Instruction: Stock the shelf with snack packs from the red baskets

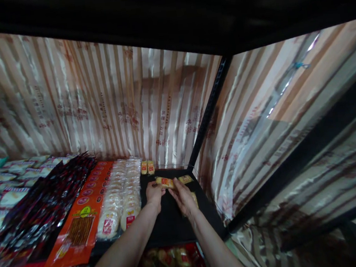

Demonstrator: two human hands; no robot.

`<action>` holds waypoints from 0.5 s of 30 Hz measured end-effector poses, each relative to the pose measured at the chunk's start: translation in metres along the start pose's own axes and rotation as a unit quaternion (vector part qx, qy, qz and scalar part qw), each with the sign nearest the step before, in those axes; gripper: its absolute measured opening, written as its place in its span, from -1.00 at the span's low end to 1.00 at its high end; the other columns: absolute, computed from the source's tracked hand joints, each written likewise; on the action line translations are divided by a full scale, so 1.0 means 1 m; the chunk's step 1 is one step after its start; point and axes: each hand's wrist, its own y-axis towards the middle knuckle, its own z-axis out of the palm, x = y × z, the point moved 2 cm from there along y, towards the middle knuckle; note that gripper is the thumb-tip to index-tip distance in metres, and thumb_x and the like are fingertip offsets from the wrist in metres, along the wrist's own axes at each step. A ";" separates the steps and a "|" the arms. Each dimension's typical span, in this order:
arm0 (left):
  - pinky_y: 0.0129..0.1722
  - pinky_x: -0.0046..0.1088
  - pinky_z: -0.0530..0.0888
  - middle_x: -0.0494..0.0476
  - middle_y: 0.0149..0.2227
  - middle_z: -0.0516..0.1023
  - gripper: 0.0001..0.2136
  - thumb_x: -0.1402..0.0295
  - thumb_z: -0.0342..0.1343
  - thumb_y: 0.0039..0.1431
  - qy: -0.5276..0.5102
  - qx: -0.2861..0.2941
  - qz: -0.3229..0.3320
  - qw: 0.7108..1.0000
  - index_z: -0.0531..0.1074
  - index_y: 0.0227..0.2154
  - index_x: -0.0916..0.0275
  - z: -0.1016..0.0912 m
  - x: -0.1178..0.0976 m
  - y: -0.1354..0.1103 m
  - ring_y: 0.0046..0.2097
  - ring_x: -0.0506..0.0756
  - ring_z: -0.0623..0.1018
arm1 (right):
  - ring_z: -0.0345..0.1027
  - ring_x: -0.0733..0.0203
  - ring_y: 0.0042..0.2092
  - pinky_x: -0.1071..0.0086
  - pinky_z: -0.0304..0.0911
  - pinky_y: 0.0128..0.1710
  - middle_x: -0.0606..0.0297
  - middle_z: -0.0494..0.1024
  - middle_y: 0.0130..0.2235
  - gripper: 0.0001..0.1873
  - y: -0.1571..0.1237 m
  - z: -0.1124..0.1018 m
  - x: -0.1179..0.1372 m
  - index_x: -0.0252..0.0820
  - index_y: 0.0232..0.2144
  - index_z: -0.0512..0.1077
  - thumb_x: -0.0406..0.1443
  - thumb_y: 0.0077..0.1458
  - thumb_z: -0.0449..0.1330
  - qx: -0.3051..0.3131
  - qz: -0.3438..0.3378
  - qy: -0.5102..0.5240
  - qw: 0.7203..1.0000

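A small yellow snack packet with a red label point(164, 182) is pinched at its two ends over the black shelf point(171, 228). My left hand point(154, 193) grips its left end, and my right hand point(183, 196) has the right end between thumb and fingers. Two similar yellow packets point(147, 167) sit side by side at the back of the shelf. Just beyond my right hand lies another packet point(185, 179). One more packet point(195, 199) is partly hidden by that hand. Below my forearms, a red basket point(203, 260) contains several yellowish packets, dim and blurred.
Rows of clear-wrapped white round cakes point(121, 197) line the shelf on the left. Beside them are an orange snack bag point(76, 227), a heap of dark shiny packets point(49, 200) and white packets point(9, 179). A black post point(209, 113) rises at the back corner, before striped sheeting.
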 end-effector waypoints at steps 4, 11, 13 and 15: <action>-0.41 -0.58 0.47 -0.06 -0.54 0.40 -0.87 0.61 0.05 0.07 -0.035 -0.021 -0.008 0.999 0.25 -0.41 0.28 0.001 0.002 -0.003 -0.58 -0.15 0.44 | 0.42 0.36 -0.37 0.52 0.37 -0.35 0.43 0.51 -0.42 -0.58 -0.002 0.008 -0.008 -0.15 -0.39 0.33 -0.29 -0.35 0.41 -0.019 -0.037 0.045 0.998; -0.43 -0.60 0.46 -0.02 -0.50 0.42 -0.89 0.58 0.04 0.07 -0.010 -0.057 -0.041 0.997 0.27 -0.38 0.28 0.001 0.017 0.001 -0.52 -0.12 0.47 | 0.39 0.32 -0.47 0.46 0.32 -0.40 0.45 0.47 -0.53 -0.61 0.003 0.012 -0.037 -0.15 -0.43 0.27 -0.24 -0.35 0.34 -0.028 -0.043 -0.039 0.998; -0.45 -0.59 0.45 0.02 -0.48 0.44 -0.90 0.58 0.01 0.07 0.023 -0.056 -0.053 0.997 0.29 -0.35 0.30 0.000 0.022 0.007 -0.50 -0.09 0.48 | 0.42 0.27 -0.44 0.42 0.33 -0.39 0.39 0.50 -0.48 -0.63 0.011 0.011 -0.040 -0.15 -0.36 0.28 -0.21 -0.27 0.29 -0.023 -0.032 -0.084 0.996; -0.46 -0.56 0.44 0.09 -0.42 0.47 -0.87 0.56 -0.02 0.07 0.066 -0.052 -0.056 0.995 0.32 -0.29 0.32 -0.002 0.026 0.014 -0.45 -0.05 0.50 | 0.44 0.24 -0.41 0.40 0.34 -0.38 0.35 0.52 -0.43 -0.65 0.022 0.009 -0.039 -0.15 -0.29 0.30 -0.19 -0.19 0.22 -0.023 -0.035 -0.135 0.990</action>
